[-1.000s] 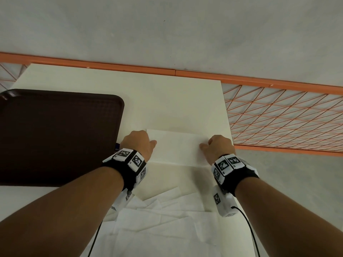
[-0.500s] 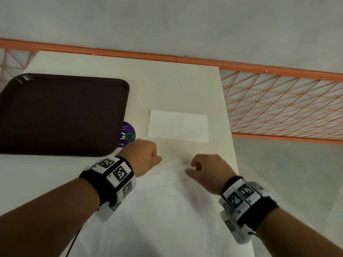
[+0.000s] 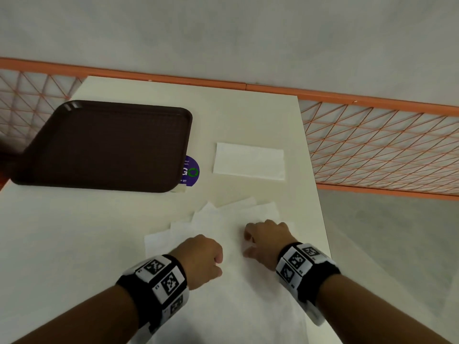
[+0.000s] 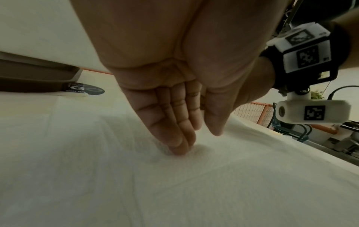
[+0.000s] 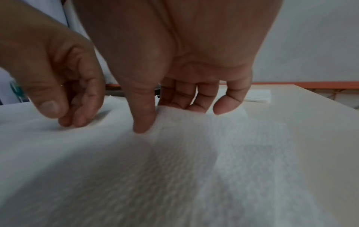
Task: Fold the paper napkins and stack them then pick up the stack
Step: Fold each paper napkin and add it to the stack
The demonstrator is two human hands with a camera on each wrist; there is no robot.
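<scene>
Our left hand [image 3: 201,259] and right hand [image 3: 267,240] have left the folded napkin [image 3: 248,161] at centre frame; both grips now rest loose on the unfolded napkins [image 3: 223,219] below, holding nothing.

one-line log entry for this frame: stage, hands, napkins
stage: reaching for next napkin | left hand: fingertips on loose napkin pile | right hand: touching pile | folded napkin: flat beyond pile

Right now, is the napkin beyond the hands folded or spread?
Folded: the far napkin lies as a neat narrow rectangle, apart from the loose napkins.
</scene>
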